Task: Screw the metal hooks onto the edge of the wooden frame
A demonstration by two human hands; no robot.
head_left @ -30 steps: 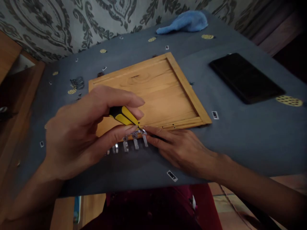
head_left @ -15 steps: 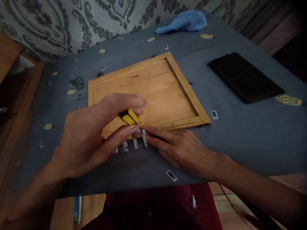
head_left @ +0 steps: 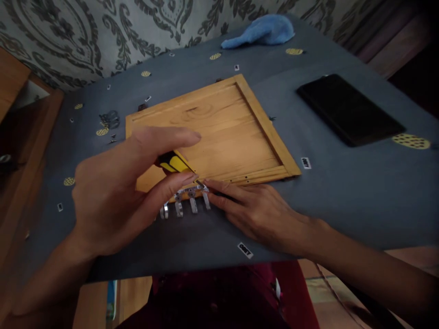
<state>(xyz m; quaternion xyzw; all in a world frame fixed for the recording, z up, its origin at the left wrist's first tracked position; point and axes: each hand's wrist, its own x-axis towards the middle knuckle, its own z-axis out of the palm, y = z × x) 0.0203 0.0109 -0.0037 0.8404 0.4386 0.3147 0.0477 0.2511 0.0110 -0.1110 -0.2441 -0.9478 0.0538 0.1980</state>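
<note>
My left hand point(head_left: 113, 187) grips a yellow and black screwdriver point(head_left: 176, 163), its index finger stretched out above the handle. The screwdriver's tip slants down to the right end of a silver metal hook rail point(head_left: 192, 193). That rail, with several hooks hanging over the near side, lies along the near edge of a framed wooden panel point(head_left: 219, 132). My right hand point(head_left: 257, 212) has its fingertips closed at the rail's right end, touching it beside the screwdriver's tip. A few dark holes show in the panel's frame to the right of the rail.
A black phone-like slab point(head_left: 350, 109) lies on the right of the grey tablecloth point(head_left: 360, 201). A blue cloth point(head_left: 264, 31) is at the back. Scissors point(head_left: 109, 119) and small screws point(head_left: 113, 138) lie to the left. Wooden furniture point(head_left: 37, 151) borders the table's left side.
My left hand has shifted slightly left and the screwdriver now leans lower, with more of the hook rail showing. My right hand stays at the rail's end.
</note>
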